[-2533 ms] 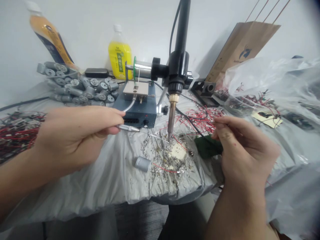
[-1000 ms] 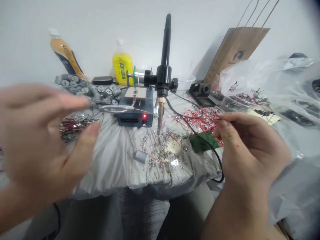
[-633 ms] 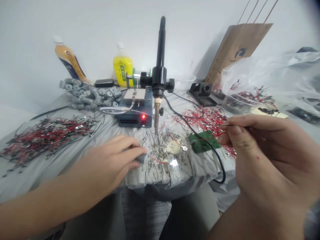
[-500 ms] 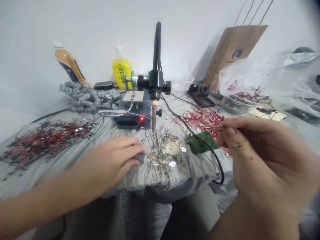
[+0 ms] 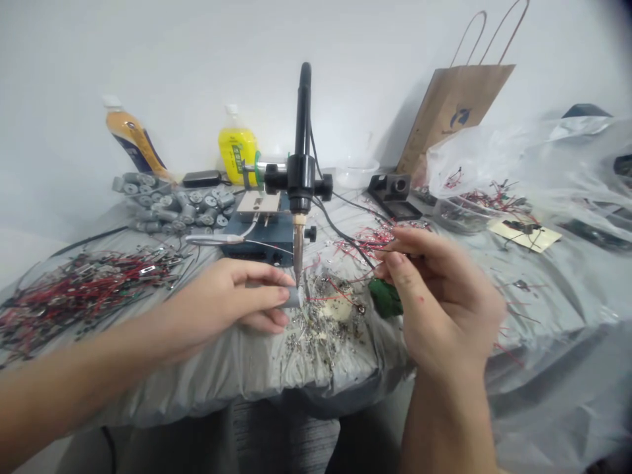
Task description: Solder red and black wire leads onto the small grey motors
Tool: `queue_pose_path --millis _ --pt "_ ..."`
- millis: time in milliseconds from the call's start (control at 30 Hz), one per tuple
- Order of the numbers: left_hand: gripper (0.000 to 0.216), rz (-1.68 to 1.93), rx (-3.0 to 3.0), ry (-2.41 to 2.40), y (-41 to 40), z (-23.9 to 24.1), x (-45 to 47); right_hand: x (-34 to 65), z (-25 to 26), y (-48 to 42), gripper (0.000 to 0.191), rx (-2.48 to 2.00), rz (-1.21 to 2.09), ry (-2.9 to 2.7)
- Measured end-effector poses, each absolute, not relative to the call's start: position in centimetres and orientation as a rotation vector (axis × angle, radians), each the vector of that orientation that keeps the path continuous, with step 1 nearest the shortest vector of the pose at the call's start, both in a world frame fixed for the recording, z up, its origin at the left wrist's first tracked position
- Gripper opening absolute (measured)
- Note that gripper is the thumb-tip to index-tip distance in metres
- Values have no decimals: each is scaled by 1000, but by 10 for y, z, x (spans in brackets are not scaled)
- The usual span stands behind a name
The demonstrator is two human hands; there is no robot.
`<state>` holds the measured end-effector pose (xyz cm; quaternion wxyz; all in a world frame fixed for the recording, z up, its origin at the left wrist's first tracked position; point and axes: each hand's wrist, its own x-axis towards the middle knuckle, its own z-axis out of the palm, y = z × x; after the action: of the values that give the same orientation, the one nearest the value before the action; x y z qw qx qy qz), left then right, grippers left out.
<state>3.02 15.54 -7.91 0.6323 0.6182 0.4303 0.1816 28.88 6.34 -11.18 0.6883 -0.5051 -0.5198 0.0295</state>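
My left hand [image 5: 232, 301] is closed around a small grey cylindrical motor [image 5: 292, 297], holding its end just under the tip of the soldering iron [image 5: 299, 217], which hangs upright in a black stand. My right hand [image 5: 439, 296] pinches a thin red wire [image 5: 358, 250] between thumb and forefinger, to the right of the iron tip. Below both hands lies a heap of metal scraps and solder bits [image 5: 326, 316] on the grey plastic sheet [image 5: 207, 368]. A green pad [image 5: 382, 299] sits partly behind my right hand.
A blue solder-feeder box [image 5: 261, 227] stands behind the iron. Piles of grey motors [image 5: 172, 201] and two bottles [image 5: 237, 148] are at the back left, red wires [image 5: 74, 286] on the left, a paper bag [image 5: 451, 112] and plastic bags [image 5: 533, 171] on the right.
My left hand let go of the feeder pen, swung down, took the grey motor from the sheet and lifted it to the iron tip. My right hand moved left with the wire.
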Motion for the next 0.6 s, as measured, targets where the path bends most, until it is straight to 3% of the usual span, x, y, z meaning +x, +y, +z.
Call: queue_pose_path --millis 267,600 --pt "42 571 1086 927 161 -82 42 287 -120 70 17 -1151 -10 -1233" --pt "37 604 1018 843 157 -95 35 281 -123 67 21 -1073 -16 -1233"
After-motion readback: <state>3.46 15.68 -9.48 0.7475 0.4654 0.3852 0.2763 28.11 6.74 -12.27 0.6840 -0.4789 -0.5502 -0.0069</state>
